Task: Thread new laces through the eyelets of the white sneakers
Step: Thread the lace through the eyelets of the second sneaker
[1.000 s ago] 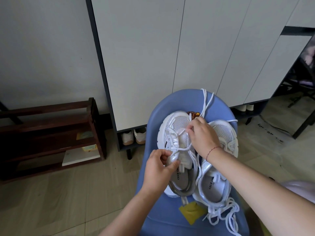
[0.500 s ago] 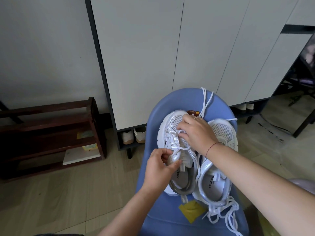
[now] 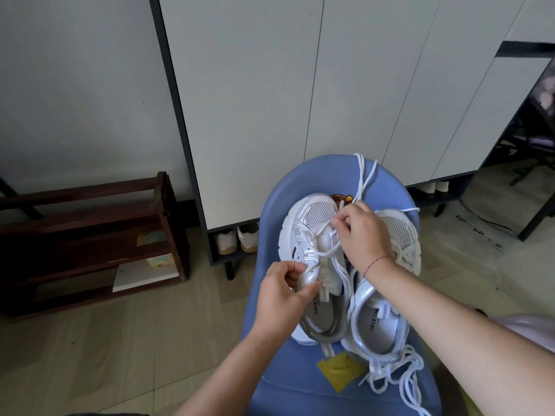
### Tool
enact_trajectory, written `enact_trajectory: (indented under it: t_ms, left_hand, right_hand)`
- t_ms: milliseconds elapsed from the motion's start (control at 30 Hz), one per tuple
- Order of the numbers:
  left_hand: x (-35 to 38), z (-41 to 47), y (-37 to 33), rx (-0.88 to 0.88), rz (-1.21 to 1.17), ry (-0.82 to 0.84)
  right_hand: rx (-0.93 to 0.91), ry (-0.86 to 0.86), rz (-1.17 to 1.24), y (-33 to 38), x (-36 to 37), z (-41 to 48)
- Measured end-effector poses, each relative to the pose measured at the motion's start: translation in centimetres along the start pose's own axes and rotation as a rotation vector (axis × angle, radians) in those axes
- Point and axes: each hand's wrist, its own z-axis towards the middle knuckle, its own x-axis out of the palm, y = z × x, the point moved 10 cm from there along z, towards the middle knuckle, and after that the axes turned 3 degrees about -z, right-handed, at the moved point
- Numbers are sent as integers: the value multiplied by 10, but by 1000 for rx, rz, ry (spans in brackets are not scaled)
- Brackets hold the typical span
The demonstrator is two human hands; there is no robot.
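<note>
White sneakers (image 3: 395,231), mesh-toed with silver trim, sit paired on a blue chair (image 3: 288,187); left grip (image 3: 282,295) pinches the left shoe (image 3: 318,214) at its collar, right grip (image 3: 363,232) pinches its white lace (image 3: 328,252).

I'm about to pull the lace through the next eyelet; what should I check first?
1. Left hand grips left sneaker steady: ok.
2. Right hand pinches lace: ok.
3. Lace tip aimed at an eyelet: cannot tell, fingers hide it.
4. Slack trails untangled over chair: ok.
5. Both shoes, including right sneaker, rest on chair: ok.
</note>
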Motion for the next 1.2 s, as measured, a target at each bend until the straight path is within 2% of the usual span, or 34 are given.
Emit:
enact_trajectory:
  t_ms: [67, 133, 167, 300, 400, 533, 633, 867, 1067, 1200]
  left_hand:
    - [-1, 0, 0, 2, 4, 0]
    - [-2, 0, 1, 4, 4, -10]
    - [-2, 0, 1, 5, 3, -14]
    - [-1, 0, 1, -3, 3, -15]
    - [0, 1, 2, -9, 13, -16]
    - [-1, 0, 2, -7, 4, -18]
    - [0, 1, 2, -10, 3, -14]
    - [1, 1, 3, -21, 0, -11]
    - [0, 0, 2, -23, 12, -16]
    - [0, 0, 1, -27, 10, -18]
  right_hand:
    - [168, -20, 68, -17, 0, 0]
    - [206, 34, 33, -18, 6, -1]
    - [162, 54, 12, -13, 6, 0]
    - [-221, 154, 5, 28, 11, 0]
    - [-301, 236, -6, 37, 19, -3]
    - [-348, 194, -12, 41, 17, -1]
    - [-345, 201, -3, 41, 15, 0]
    - [-246, 366, 84, 23, 23, -12]
    - [-150, 375, 136, 20, 27, -16]
    - [-135, 404, -36, 28, 27, -21]
